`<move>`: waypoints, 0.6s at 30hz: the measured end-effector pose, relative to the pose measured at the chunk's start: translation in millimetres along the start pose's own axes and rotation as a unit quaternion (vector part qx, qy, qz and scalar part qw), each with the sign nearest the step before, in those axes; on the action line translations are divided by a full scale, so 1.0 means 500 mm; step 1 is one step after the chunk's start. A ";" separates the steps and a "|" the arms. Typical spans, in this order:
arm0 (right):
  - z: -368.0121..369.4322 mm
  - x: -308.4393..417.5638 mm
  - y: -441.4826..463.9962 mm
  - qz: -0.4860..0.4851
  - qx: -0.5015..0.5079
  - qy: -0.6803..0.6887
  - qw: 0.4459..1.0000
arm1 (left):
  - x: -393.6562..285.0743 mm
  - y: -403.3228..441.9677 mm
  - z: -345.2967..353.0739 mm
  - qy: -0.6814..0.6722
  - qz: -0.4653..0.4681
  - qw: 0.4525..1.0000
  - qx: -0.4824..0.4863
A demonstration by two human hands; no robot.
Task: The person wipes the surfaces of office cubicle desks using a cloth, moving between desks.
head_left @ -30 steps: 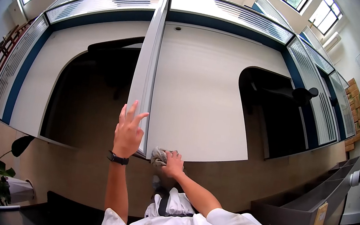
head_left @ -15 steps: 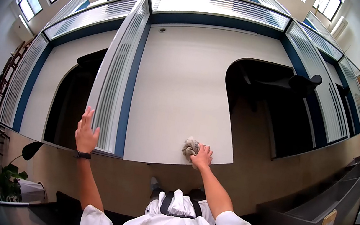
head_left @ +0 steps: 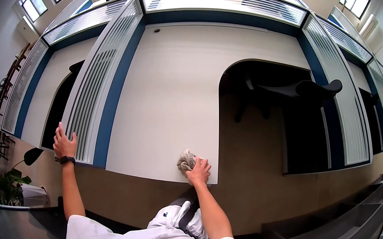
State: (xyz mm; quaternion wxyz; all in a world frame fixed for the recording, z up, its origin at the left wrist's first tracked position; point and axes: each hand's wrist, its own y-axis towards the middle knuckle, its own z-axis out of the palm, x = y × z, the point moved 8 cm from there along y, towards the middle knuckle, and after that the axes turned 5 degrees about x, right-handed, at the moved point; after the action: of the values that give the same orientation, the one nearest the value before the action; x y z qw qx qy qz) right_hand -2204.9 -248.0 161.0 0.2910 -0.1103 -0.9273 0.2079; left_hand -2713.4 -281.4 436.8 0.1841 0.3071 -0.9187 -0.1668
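From my remote view, the left hand (head_left: pixel 64 143) appears to rest on the near end of the partition (head_left: pixel 93 86), fingers extended, thumb apart, grasping nothing I can see. Rightward, near the front right corner of the tabletop (head_left: pixel 168 92), I see the cloth (head_left: pixel 185 161), greyish-beige, crumpled, without clear long axis, just left of the nearer right hand (head_left: pixel 199 171), its fingers curled onto it.

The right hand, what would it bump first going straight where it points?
Holding the cloth, the right hand would probably cross the white desktop and meet the blue back panel first; depth is unclear.
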 end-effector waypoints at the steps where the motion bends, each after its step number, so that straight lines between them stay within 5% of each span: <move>1: 0.000 0.001 0.003 -0.007 0.008 0.004 1.000 | 0.001 0.002 0.007 0.012 -0.003 1.000 0.002; 10: -0.034 0.016 0.038 -0.134 0.085 -0.071 0.985 | 0.003 -0.014 -0.014 0.160 -0.135 0.977 0.029; 12: -0.048 0.040 0.052 -0.190 0.125 -0.085 0.970 | -0.095 -0.042 -0.033 0.167 -0.045 0.984 -0.038; 18: -0.072 0.063 0.107 -0.293 0.178 -0.120 0.932 | -0.652 -0.261 0.093 -0.201 0.092 0.954 0.202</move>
State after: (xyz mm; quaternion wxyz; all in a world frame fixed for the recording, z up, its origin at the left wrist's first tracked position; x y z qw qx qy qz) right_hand -2204.7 -178.8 179.3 0.2403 0.2452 -0.8943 0.2869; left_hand -2426.1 -167.2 264.4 -0.0558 0.2122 -0.9755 -0.0186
